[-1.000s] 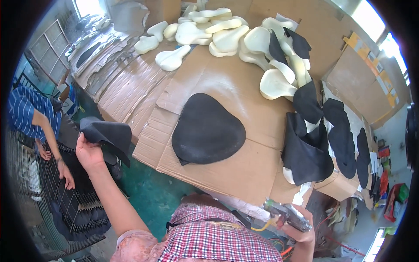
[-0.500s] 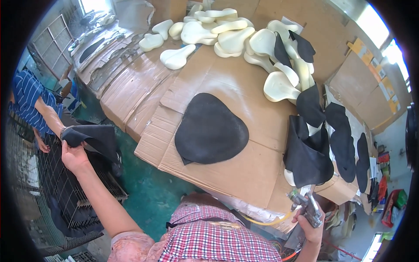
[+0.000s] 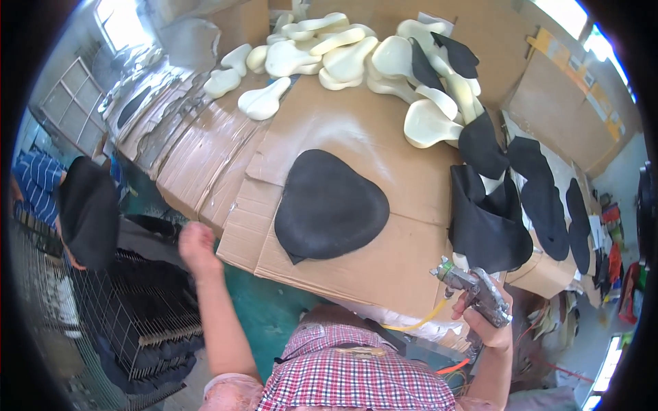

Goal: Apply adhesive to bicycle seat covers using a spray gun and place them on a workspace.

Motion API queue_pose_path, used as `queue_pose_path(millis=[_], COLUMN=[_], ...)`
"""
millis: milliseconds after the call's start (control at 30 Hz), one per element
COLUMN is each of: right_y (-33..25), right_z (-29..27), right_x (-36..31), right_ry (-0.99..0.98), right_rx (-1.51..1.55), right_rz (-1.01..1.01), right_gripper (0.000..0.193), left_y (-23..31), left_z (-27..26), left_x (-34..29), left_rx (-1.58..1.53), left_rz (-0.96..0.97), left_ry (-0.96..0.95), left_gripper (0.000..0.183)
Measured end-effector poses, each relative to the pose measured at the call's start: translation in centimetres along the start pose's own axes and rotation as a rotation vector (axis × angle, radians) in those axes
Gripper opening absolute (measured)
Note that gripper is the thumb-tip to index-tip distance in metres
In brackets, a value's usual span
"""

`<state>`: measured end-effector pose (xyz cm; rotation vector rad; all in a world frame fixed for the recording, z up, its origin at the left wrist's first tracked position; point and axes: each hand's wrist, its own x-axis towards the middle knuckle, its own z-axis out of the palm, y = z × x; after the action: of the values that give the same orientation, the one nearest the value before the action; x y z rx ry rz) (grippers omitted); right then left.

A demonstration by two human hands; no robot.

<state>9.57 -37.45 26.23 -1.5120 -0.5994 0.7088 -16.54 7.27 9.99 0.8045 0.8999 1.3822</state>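
Observation:
My left hand (image 3: 197,248) is raised just off the left edge of the cardboard-covered table, fingers curled in, nothing visible in it. In my right hand (image 3: 490,320) is a metal spray gun (image 3: 473,291), its nozzle toward the table and a yellow hose running from it. A black rounded-triangular cover piece (image 3: 332,205) lies flat on the cardboard (image 3: 384,274) in front of me. Beyond the spray gun, a black cover (image 3: 483,226) drapes over a pale form. To the left, a co-worker holds up another black cover piece (image 3: 90,212), which hides most of that person's hand.
Cream foam bicycle-saddle pads (image 3: 349,60) are heaped along the table's far side. More black cover pieces (image 3: 541,198) lie at the right. Left of the table stands a wire rack (image 3: 147,335) with dark pieces on it; the co-worker in a striped shirt (image 3: 38,178) is behind it.
My left hand has let go of the black piece and drawn back right toward the table; the piece is now with the co-worker. The spray gun has risen slightly and tilted.

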Motion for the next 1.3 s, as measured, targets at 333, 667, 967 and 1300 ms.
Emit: queue_pose_path(millis=[333,667,967,1300], right_y=[-0.9,0.6,1.0,2.1], right_z=[-1.6,-3.5,-2.1,-1.5], right_x=[-1.6,-4.9,-3.8,-3.8], right_ry=[-0.061,0.097,0.151,0.080], right_rx=[-0.187,-0.047,0.079,0.078], right_rz=[0.077,0.143,0.064,0.050], right_gripper=[0.050,0.057,0.057,0.061], left_y=[-16.0,-17.1,-16.8,-14.5], left_z=[3.2,3.3,5.2,11.1], left_x=[-7.0,-5.0,-6.5,-8.0], left_rx=[1.592,1.385,0.583,0.290], left_rz=[0.035,0.202,-0.518,-0.593], left_ry=[-0.299,-0.291,0.040,-0.164], left_gripper=[0.021,0.011,0.033,0.046])
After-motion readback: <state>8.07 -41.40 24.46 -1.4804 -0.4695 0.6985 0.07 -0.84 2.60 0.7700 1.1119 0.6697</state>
